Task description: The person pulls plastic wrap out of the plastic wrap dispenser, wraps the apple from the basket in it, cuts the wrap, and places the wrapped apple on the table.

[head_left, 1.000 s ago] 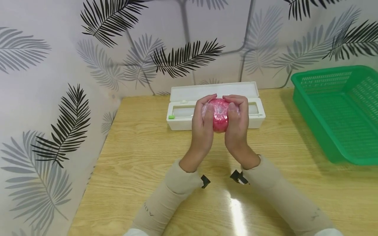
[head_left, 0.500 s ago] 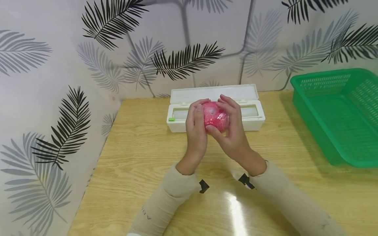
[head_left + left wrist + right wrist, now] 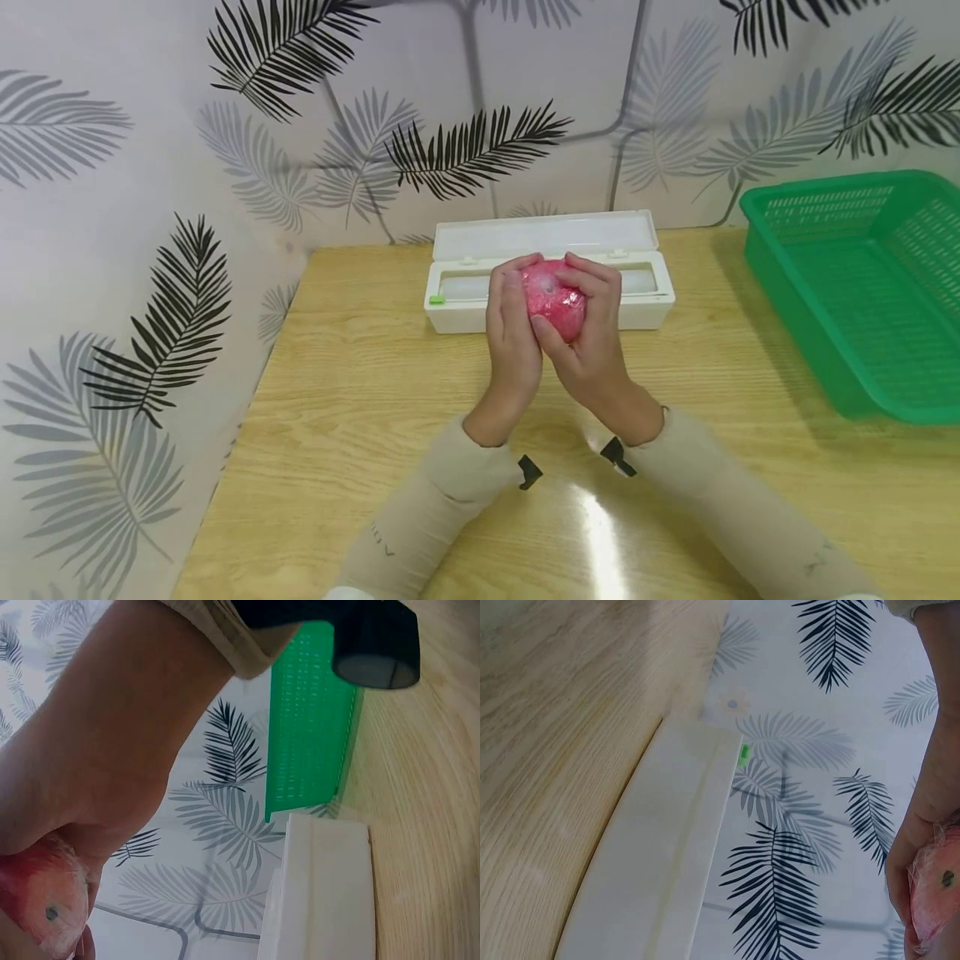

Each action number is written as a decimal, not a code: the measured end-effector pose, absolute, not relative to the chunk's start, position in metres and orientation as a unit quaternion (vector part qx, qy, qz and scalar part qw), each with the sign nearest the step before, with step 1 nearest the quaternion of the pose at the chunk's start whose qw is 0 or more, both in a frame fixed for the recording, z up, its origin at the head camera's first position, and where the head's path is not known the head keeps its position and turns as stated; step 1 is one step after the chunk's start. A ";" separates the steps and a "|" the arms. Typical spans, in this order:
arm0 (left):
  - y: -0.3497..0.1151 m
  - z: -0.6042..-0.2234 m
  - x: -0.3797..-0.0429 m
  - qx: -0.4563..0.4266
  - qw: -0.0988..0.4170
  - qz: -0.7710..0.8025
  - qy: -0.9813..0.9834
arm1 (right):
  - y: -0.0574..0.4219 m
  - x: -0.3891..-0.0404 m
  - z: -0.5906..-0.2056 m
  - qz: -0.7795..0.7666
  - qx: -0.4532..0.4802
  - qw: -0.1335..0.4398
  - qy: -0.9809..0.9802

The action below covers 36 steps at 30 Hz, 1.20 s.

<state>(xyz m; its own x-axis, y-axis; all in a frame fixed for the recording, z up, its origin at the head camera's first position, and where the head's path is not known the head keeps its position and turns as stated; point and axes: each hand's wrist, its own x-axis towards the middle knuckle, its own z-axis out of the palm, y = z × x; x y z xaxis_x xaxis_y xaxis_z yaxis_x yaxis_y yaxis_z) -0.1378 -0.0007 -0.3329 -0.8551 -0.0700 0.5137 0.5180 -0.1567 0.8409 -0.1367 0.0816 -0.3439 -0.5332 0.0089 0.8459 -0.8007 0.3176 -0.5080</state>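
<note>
Both hands hold a round pinkish-red fruit (image 3: 553, 302) wrapped in shiny clear film, raised above the table. A small dark spot marks its skin in both wrist views; its exact kind I cannot tell. My left hand (image 3: 516, 333) curls around its left side, the thumb lying along it. From the right, my right hand (image 3: 596, 342) grips it with bent fingers above and the thumb low on the front. Behind the hands stands a white cling film dispenser (image 3: 480, 321), its lid (image 3: 540, 233) raised and a pale roll (image 3: 463, 288) inside. The hands cover its middle.
A green plastic basket (image 3: 817, 325) with perforated walls stands at the right on the wooden table (image 3: 360, 392). A small green slider (image 3: 437, 299) sits on the dispenser's left front edge. The leaf-patterned wall covering (image 3: 337, 167) rises right behind the table.
The fruit has turned in the hands, its pale top patch now facing up. My right thumb has moved down to the fruit's lower front. Both hands shifted slightly left, then back right.
</note>
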 end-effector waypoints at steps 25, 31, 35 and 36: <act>-0.007 -0.363 -0.160 -0.388 0.412 -0.539 -0.623 | 0.077 -0.122 -0.324 0.690 0.230 0.336 -0.598; 0.001 -0.358 -0.154 -0.365 0.437 -0.558 -0.604 | 0.073 -0.122 -0.326 0.693 0.219 0.358 -0.587; 0.001 -0.345 -0.147 -0.349 0.412 -0.573 -0.616 | 0.078 -0.124 -0.326 0.691 0.215 0.307 -0.618; 0.001 -0.342 -0.145 -0.343 0.406 -0.579 -0.618 | 0.080 -0.124 -0.326 0.687 0.217 0.294 -0.628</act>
